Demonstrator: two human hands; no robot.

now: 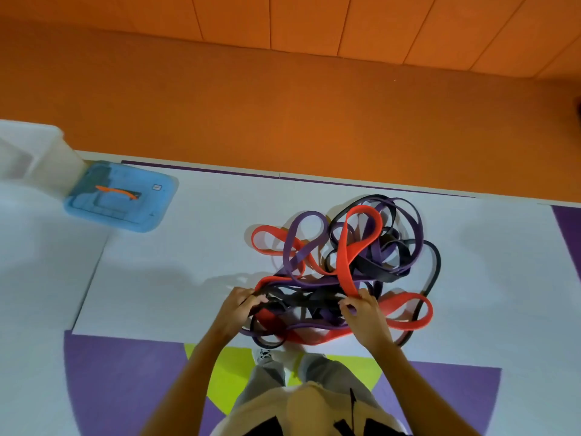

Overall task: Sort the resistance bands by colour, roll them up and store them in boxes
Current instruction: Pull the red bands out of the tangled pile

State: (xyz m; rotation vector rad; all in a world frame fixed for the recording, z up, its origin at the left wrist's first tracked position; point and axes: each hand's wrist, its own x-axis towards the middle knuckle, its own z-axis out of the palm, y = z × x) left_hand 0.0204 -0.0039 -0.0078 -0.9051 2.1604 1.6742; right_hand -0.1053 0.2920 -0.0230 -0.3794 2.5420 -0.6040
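Note:
A tangled heap of resistance bands lies on the white mat in front of me: red bands (344,247), purple bands (301,247) and black bands (386,269) looped through one another. My left hand (239,306) grips the near left edge of the tangle, fingers curled into the black and red loops. My right hand (364,313) pinches a red band where it comes down over the heap's near side. A blue box lid with an orange handle (121,196) lies flat at the far left, beside a clear plastic box (34,158).
The white mat (176,262) ends at an orange floor strip (283,121) and orange padded wall behind. Purple and yellow-green mat sections (125,372) lie near my feet. My legs and shoes (276,360) stand at the mat's near edge.

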